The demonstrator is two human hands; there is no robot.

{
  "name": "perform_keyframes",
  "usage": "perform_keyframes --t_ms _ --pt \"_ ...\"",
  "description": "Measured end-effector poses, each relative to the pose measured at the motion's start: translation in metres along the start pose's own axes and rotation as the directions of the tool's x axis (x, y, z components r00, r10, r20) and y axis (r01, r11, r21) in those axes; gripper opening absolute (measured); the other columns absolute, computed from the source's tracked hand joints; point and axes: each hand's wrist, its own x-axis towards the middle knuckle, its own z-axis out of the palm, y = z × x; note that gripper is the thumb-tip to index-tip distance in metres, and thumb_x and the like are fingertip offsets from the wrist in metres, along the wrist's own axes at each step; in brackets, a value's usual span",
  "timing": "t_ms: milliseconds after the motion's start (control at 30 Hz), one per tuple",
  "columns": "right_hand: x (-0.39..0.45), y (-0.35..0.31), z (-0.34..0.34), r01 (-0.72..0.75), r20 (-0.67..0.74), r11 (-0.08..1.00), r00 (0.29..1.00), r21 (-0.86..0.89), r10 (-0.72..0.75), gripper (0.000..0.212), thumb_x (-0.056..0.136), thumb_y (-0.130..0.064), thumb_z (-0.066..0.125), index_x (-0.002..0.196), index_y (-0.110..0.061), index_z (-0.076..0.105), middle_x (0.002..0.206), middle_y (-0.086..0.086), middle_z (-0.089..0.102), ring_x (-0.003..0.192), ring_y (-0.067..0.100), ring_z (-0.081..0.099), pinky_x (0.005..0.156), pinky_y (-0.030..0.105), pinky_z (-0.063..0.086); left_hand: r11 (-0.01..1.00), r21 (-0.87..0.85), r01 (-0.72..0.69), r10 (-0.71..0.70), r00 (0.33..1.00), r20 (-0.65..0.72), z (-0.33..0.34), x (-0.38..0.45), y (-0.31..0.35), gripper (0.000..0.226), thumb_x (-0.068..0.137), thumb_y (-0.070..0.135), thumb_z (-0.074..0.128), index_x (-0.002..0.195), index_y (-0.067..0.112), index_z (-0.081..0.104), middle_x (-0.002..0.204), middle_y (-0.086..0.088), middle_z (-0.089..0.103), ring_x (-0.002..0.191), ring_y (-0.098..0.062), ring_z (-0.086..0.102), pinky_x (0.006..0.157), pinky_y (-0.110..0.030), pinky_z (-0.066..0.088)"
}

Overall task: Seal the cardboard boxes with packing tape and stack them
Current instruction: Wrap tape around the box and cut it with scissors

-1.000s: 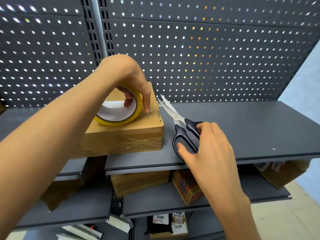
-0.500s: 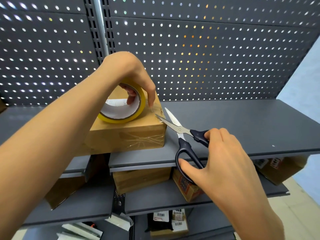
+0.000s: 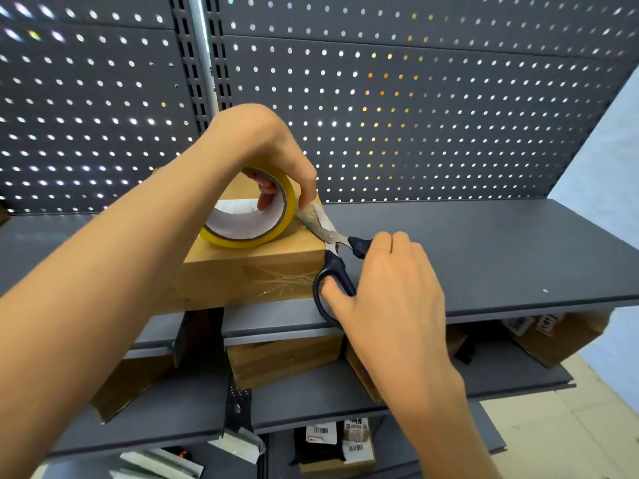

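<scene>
A cardboard box sits on the top grey shelf, with clear tape across its front face. My left hand grips a yellow tape roll standing on the box top, fingers through its core and thumb on the outside. A short strip of tape runs from the roll towards the box's right edge. My right hand holds black-handled scissors, whose blades meet that strip just right of the roll.
A perforated grey back panel rises behind the shelf. Lower shelves hold more cardboard boxes, a box at the right and labelled parcels. The floor shows at the lower right.
My right hand brought the scissors leftwards and up from the shelf to the tape strip, and the blades have closed on it. My left hand kept hold of the roll on the box.
</scene>
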Motion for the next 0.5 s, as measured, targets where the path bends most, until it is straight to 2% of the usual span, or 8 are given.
perform_keyframes --t_ms 67,133,200,233,300,400,500 --pt "0.002 -0.002 0.001 -0.011 0.019 1.0 1.0 -0.009 0.011 0.044 0.065 -0.036 0.084 0.081 -0.006 0.057 0.074 0.005 0.051 0.071 0.027 0.057 0.058 0.032 0.048 1.0 0.008 -0.004 0.004 1.0 0.004 0.0 -0.001 0.001 0.043 0.08 0.046 0.065 0.071 0.004 0.066 0.061 -0.003 0.054 0.048 -0.012 0.039 0.048 -0.02 0.032" --pt "0.004 -0.001 -0.001 0.012 0.025 1.0 1.0 -0.011 -0.011 0.042 0.069 -0.036 0.082 0.087 -0.006 0.058 0.078 0.005 0.053 0.076 0.026 0.059 0.059 0.031 0.045 1.0 0.021 -0.007 0.007 1.0 0.008 0.0 -0.002 0.002 0.042 0.081 0.044 0.064 0.07 0.004 0.065 0.061 -0.003 0.053 0.048 -0.012 0.038 0.047 -0.02 0.031" --pt "0.005 0.002 -0.006 0.032 0.131 0.999 0.991 -0.002 -0.032 0.035 0.088 -0.039 0.063 0.105 -0.012 0.051 0.092 -0.002 0.042 0.091 0.018 0.051 0.068 0.025 0.033 1.0 0.026 -0.009 0.009 1.0 0.009 0.001 -0.002 0.002 0.041 0.082 0.043 0.064 0.07 0.004 0.064 0.062 -0.003 0.052 0.047 -0.012 0.037 0.046 -0.02 0.03" --pt "0.004 0.006 -0.005 0.035 0.186 0.999 0.982 0.027 -0.039 0.031 0.094 -0.041 0.053 0.111 -0.015 0.046 0.095 -0.005 0.035 0.091 0.015 0.044 0.07 0.022 0.028 0.999 0.032 -0.011 0.01 1.0 0.01 0.001 -0.003 0.002 0.041 0.082 0.043 0.064 0.07 0.004 0.064 0.061 -0.003 0.052 0.047 -0.012 0.037 0.046 -0.02 0.03" --pt "0.003 0.009 -0.01 0.019 0.236 0.999 0.971 0.044 -0.029 0.025 0.098 -0.04 0.047 0.109 -0.018 0.042 0.095 -0.006 0.03 0.085 0.011 0.032 0.065 0.02 0.025 0.999 0.046 -0.01 0.01 1.0 0.011 0.001 -0.004 0.002 0.042 0.08 0.044 0.065 0.066 0.005 0.064 0.057 -0.002 0.051 0.045 -0.012 0.035 0.047 -0.021 0.029" --pt "0.005 0.007 -0.015 -0.027 0.268 0.998 0.963 0.054 0.012 0.019 0.098 -0.036 0.049 0.101 -0.02 0.039 0.091 -0.007 0.029 0.08 0.012 0.029 0.05 0.023 0.025 0.999 0.046 -0.011 0.011 1.0 0.007 0.001 -0.005 0.001 0.042 0.078 0.044 0.066 0.061 0.006 0.063 0.053 -0.001 0.049 0.045 -0.013 0.035 0.049 -0.022 0.029" --pt "0.005 0.007 -0.013 -0.028 0.296 0.997 0.955 0.078 0.004 0.02 0.098 -0.036 0.048 0.107 -0.019 0.043 0.093 -0.006 0.029 0.081 0.012 0.03 0.062 0.023 0.025 1.0 0.013 -0.02 0.021 1.0 -0.018 0.001 -0.006 -0.005 0.041 0.075 0.045 0.069 0.055 0.01 0.064 0.05 0.001 0.053 0.05 -0.015 0.039 0.053 -0.024 0.032"
